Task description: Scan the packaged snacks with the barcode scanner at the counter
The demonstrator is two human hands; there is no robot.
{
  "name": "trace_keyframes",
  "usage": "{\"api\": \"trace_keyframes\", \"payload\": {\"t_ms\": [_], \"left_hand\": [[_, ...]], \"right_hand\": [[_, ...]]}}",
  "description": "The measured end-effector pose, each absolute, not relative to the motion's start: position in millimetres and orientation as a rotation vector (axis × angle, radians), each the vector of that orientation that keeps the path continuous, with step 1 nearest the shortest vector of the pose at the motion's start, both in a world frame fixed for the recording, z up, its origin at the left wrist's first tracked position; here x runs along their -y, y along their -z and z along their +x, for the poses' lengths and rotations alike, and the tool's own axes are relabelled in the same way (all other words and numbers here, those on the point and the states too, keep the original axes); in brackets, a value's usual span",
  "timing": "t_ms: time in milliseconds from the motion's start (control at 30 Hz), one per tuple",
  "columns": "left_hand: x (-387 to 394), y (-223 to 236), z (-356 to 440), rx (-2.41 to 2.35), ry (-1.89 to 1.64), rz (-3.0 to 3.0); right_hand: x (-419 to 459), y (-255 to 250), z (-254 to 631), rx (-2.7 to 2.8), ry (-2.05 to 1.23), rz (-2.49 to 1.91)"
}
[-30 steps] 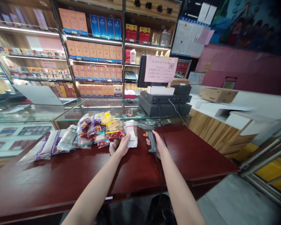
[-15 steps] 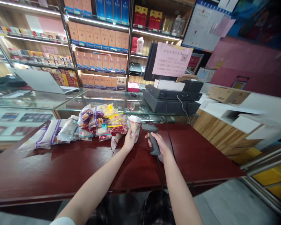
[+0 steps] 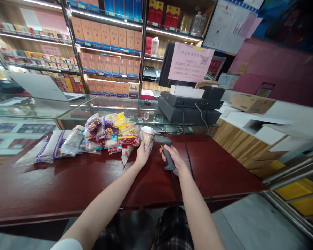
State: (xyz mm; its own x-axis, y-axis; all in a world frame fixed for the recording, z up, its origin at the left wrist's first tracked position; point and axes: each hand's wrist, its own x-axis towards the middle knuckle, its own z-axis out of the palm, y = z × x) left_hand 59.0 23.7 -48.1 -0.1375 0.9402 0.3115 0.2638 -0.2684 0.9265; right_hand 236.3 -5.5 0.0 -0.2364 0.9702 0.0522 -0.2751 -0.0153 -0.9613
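Observation:
My left hand (image 3: 143,155) is closed around a cone-shaped snack package (image 3: 147,133) with a white, red-marked top, held upright above the table. In my right hand (image 3: 174,157) is a dark grey barcode scanner (image 3: 168,161), gripped by its handle. The scanner's head points left at the package, close to it. Its cable runs down toward the table's front edge. Left of my left hand lies a heap of bagged snacks (image 3: 109,133), some with purple-and-white wrapping, others yellow or red. A small white-and-red cone packet (image 3: 125,155) sits at the heap's near edge.
A dark red table (image 3: 94,184) spans the front. Behind it are a glass display counter (image 3: 114,102), a black cash register base (image 3: 185,113) with a monitor bearing a pink sign (image 3: 189,62), and a laptop (image 3: 39,85). A black cable (image 3: 188,152) crosses the table's right part.
The whole view has shifted slightly. The cone-shaped package has turned a little, showing more of its red-marked top. Both hands keep their holds, the scanner still aimed at the package.

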Motion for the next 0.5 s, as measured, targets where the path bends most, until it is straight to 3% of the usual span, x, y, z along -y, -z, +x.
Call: {"api": "trace_keyframes", "payload": {"t_ms": [167,333,500], "left_hand": [[-18.5,45.8,58.1,-1.441,-1.357,1.664],[-17.2,45.1,53.6,-1.715,-0.992,1.825],[-18.9,46.7,50.8,-1.717,-0.978,1.867]], "right_hand": [[7.3,-2.6,238.6,1.22,-1.434,-0.873],[8.5,-6.4,241.6,1.215,-1.428,-0.904],[9.6,-7.2,241.5,1.205,-1.402,-0.923]]}}
